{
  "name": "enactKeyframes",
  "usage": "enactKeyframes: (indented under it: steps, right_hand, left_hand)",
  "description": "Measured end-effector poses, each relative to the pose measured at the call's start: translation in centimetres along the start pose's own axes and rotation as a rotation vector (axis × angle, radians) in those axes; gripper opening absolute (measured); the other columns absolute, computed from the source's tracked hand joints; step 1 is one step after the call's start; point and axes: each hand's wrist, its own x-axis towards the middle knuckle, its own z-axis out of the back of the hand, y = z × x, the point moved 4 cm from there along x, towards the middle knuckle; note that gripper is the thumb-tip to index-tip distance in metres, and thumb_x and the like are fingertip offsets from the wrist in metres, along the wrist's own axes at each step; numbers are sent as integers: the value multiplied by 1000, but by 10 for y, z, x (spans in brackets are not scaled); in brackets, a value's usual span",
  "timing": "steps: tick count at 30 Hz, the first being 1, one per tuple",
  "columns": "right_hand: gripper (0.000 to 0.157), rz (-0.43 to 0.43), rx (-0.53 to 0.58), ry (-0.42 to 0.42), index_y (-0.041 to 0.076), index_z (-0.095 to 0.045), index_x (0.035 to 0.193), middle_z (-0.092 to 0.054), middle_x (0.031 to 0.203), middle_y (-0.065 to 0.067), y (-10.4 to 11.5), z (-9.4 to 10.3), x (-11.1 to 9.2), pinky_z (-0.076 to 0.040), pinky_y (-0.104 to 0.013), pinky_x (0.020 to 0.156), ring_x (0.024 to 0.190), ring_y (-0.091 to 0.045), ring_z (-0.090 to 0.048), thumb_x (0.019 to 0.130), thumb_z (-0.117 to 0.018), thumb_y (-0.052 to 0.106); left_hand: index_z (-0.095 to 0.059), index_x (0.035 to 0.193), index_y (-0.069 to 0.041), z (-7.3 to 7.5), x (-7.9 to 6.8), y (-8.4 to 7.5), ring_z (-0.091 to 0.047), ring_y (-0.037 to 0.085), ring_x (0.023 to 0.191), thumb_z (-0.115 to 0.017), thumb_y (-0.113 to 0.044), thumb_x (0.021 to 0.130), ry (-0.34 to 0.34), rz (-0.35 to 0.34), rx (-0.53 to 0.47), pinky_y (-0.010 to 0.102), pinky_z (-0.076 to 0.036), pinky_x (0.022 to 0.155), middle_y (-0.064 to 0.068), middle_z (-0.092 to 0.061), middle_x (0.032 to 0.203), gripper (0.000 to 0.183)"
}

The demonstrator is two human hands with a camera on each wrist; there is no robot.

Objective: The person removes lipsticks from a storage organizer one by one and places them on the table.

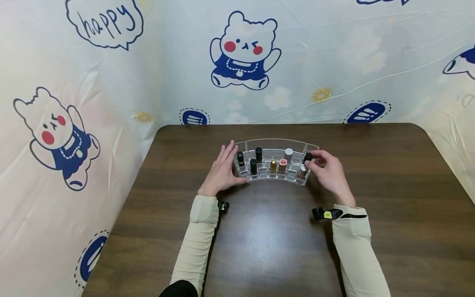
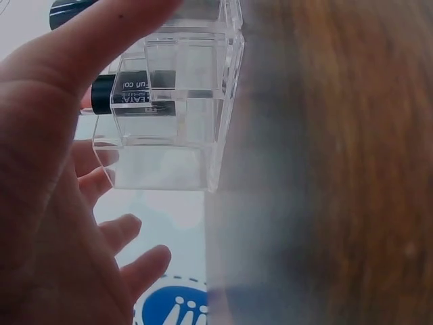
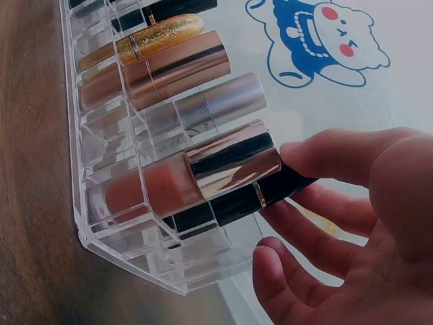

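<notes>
A clear curved acrylic lipstick organizer stands on the table, with several lipstick tubes upright in its compartments. My right hand is at its right end. There its thumb and fingers pinch the top of a black tube, whose lower part sits in a back-row slot. Just in front of that tube is a lip gloss with a shiny metallic cap. My left hand touches the organizer's left end, fingers extended along the side and thumb at the front corner. Near that thumb sits a black-labelled tube.
The brown wooden table extends around the organizer. Behind it hangs a pale curtain printed with cartoon bears. Other tubes in the organizer include a gold one, a rose-coloured one and a silver-capped one.
</notes>
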Motion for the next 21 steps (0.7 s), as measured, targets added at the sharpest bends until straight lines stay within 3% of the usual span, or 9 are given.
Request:
enactKeyframes:
  steps: [21]
  right_hand:
    - [36, 10, -19, -9, 0, -59, 125, -61, 117, -23, 2, -3, 0, -43, -32, 73, 100, -35, -56, 95, -61, 20]
  left_hand:
    - [-13, 157, -16, 1, 0, -1, 0, 27, 152, -78, -56, 72, 7, -11, -14, 64, -23, 113, -6, 3, 165, 114]
